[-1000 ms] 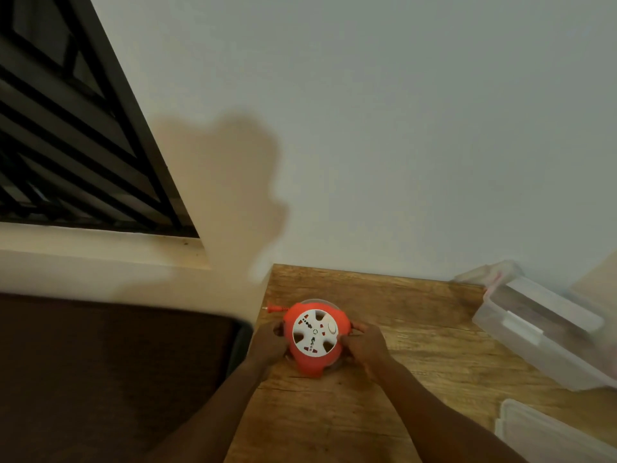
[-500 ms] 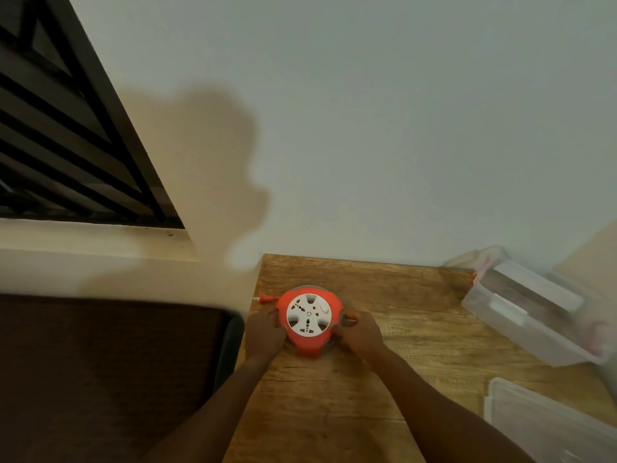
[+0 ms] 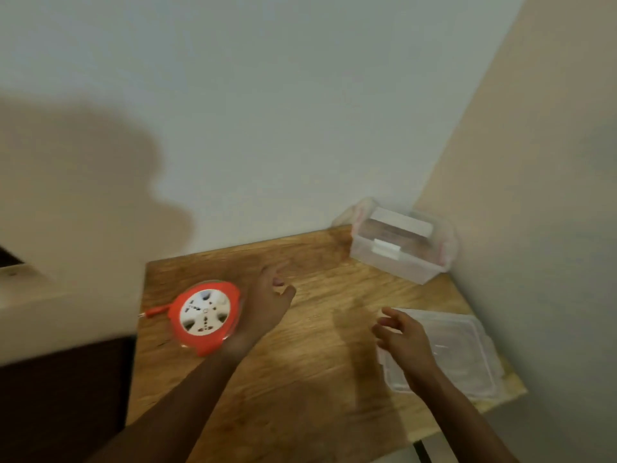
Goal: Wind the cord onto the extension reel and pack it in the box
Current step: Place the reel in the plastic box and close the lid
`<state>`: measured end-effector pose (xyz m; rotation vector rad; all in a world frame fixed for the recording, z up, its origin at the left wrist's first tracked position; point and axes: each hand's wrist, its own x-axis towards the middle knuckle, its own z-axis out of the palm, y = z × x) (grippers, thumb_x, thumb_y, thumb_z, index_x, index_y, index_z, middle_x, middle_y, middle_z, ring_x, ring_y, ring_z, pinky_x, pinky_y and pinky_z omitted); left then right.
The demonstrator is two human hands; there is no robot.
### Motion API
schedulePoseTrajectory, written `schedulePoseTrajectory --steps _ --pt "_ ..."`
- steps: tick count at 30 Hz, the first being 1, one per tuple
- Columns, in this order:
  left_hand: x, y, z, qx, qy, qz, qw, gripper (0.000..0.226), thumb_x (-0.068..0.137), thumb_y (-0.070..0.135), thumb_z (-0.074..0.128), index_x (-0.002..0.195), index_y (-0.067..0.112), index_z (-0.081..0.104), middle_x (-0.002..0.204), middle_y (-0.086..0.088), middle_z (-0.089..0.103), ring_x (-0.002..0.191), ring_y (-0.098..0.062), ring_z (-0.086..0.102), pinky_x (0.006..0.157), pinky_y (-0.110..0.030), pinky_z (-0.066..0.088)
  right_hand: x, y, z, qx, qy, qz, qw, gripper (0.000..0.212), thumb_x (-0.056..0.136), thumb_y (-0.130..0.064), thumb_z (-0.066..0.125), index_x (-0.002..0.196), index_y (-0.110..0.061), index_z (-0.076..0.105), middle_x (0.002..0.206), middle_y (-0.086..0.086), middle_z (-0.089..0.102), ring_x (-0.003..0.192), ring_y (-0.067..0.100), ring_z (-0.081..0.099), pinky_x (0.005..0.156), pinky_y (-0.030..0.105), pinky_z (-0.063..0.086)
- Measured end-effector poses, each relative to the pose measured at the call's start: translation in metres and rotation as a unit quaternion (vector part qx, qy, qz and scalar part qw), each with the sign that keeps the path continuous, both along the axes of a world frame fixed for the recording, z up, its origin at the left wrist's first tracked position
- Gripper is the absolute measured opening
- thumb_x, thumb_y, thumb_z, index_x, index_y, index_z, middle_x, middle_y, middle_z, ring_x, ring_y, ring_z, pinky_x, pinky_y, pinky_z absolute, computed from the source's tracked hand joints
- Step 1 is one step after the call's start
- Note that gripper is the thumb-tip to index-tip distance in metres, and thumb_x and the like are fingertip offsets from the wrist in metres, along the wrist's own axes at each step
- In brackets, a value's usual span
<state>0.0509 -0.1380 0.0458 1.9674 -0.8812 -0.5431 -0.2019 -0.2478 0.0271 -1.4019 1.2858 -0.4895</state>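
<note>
Wooden table (image 3: pixel 300 396) fills the lower middle of the frame, and two forearms reach up across it from the bottom edge. At lower right, the right hand (image 3: pixel 405 339) is held with fingers loosely spread and nothing in them, above the near left corner of a clear lid (image 3: pixel 467 355) lying flat on the table; whether it touches the lid cannot be told. At centre left, the left hand (image 3: pixel 270 302) is open too, fingers splayed and empty, just beside the right edge of the orange reel (image 3: pixel 203 315); contact there cannot be told through the blur. The reel lies flat, white socket face up, near the left edge of the table. A short orange cord end (image 3: pixel 154 311) sticks out from its left side towards that edge. Farthest back, in the upper right corner of the table against the wall, the clear box (image 3: pixel 400 252) stands, well apart from the reel.

Several risks may be judged from here. The loose cord end could be left unwound and caught under the lid or on the box rim when the reel is packed. The reel could be knocked off the near left edge if brushed. The box appears already to hold something, so the reel might not fit.
</note>
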Motion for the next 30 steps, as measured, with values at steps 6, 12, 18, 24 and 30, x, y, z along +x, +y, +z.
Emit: schedulePoseTrajectory --steps 6,12,18,24,30 --pt "-0.036 -0.092 0.029 0.036 0.014 -0.080 0.996 0.053 0.097 0.034 0.073 0.145 0.017 0.057 0.138 0.002 0.064 0.115 -0.015 0.064 0.080 -0.011 0.050 -0.088 -0.051 0.001 -0.034 0.024 -0.086 0.995 0.048 0.086 -0.016 0.071 0.132 -0.017 0.057 0.110 -0.002 0.066 0.100 0.015 0.063 0.083 0.036 0.056" --pt "-0.044 -0.168 0.043 0.094 0.030 -0.014 0.995 0.049 0.104 0.020 0.062 0.147 -0.001 0.052 0.151 -0.022 0.055 0.138 -0.038 0.054 0.106 -0.035 0.044 -0.152 -0.089 -0.018 -0.075 0.114 -0.114 0.984 0.047 0.082 -0.016 0.072 0.127 -0.012 0.059 0.115 0.006 0.066 0.087 0.015 0.057 0.060 0.022 0.045" --pt "-0.041 -0.220 0.036 0.127 0.026 0.029 0.991 0.065 0.102 0.037 0.065 0.149 -0.006 0.050 0.153 -0.022 0.055 0.134 -0.039 0.057 0.108 -0.041 0.049 -0.182 -0.113 -0.035 -0.093 0.198 -0.073 0.973 0.039 0.073 -0.015 0.076 0.109 -0.006 0.064 0.102 0.017 0.070 0.087 0.033 0.066 0.077 0.045 0.057" --pt "-0.046 -0.235 0.015 0.157 0.012 0.040 0.987 0.067 0.094 0.028 0.077 0.147 -0.003 0.051 0.146 -0.022 0.059 0.128 -0.037 0.061 0.090 -0.034 0.047 -0.181 -0.119 -0.052 -0.074 0.210 -0.002 0.975 0.042 0.072 -0.021 0.075 0.109 -0.007 0.063 0.102 0.016 0.065 0.093 0.033 0.063 0.083 0.047 0.054" --pt "-0.044 -0.226 0.005 0.152 0.002 0.059 0.987 0.029 0.091 0.014 0.077 0.113 -0.005 0.076 0.096 -0.020 0.079 0.079 -0.025 0.078 0.067 -0.025 0.053 -0.180 -0.125 -0.048 -0.022 0.090 -0.027 0.995 0.005 0.083 -0.012 0.073 0.087 -0.014 0.069 0.081 0.005 0.072 0.077 0.026 0.069 0.070 0.045 0.059"
